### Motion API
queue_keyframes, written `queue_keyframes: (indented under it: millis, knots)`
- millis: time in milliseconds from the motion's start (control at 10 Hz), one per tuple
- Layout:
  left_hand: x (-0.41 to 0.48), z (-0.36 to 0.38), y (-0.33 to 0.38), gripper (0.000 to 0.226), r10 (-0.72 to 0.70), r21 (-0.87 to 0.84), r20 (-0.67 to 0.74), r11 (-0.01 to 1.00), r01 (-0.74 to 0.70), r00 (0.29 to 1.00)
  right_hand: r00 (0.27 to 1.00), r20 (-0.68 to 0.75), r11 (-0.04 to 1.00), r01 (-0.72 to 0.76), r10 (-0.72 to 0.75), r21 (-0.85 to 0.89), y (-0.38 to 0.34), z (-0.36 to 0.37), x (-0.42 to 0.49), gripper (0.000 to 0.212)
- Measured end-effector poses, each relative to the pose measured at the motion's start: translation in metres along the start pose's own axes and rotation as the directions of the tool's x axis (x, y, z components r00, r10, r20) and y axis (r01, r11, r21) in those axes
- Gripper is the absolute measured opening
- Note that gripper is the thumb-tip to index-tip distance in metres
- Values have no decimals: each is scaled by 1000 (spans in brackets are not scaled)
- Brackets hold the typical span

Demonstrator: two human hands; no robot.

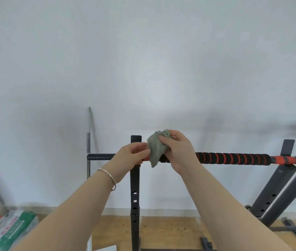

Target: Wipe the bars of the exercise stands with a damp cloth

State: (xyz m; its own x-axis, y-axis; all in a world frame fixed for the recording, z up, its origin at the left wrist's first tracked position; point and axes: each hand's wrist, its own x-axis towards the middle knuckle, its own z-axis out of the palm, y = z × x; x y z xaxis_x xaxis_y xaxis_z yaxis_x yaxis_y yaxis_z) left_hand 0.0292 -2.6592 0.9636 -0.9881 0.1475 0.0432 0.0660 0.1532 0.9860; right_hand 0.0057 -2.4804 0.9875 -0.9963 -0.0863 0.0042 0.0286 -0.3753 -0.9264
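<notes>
Here, both hands pinch the grey cloth draped over the bar.

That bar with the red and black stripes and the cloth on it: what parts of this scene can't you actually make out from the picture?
- Bar, head view: the stretch under the cloth and both hands is covered.
- Right hand: its palm faces away, so its contact with the bar is hidden.
- Left hand: it hides the bar's seat on the upright stand.
- Right-hand stand: blurred, cut off by the frame edge.
- Bottle pack: label print too blurred to read.
</notes>
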Motion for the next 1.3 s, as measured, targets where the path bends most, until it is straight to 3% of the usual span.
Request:
queue_keyframes:
  millis: [200,300,400,500,600,800,1000,1100,1300]
  knots:
    - [-12,-27,-5,17,-61,21,-64,998,62,996,994,92,994,-60,51,91,12,23,-4,18]
    - [-12,-41,-11,23,-109,-162,-168,983,82,980,998,40,998,-46,44,53,19,29,-4,10]
    - [-13,-47,-15,23,-151,-345,-183,935,81,971,998,-56,995,-14,9,-99,27,30,-3,11]
    - [-10,-50,-20,22,-161,-433,-238,900,44,958,983,-162,963,36,-82,-268,44,29,0,12]
    - [-4,-53,-32,23,-202,-487,-261,872,52,944,974,-224,975,-11,-40,-221,67,23,-1,10]
    - [-9,-47,-61,22,-313,-546,-216,824,151,925,950,-304,916,-55,-75,-397,110,19,-18,7]
    - [-22,-43,-76,14,-404,-723,-68,651,234,912,904,-417,969,-179,94,-170,124,19,-27,17]
    - [-25,-43,-88,19,-456,-760,-59,598,256,888,911,-383,967,-216,152,-131,121,22,-33,21]
    - [-30,-41,-101,22,-448,-765,-34,587,265,893,906,-344,945,-304,248,-120,126,16,-41,35]
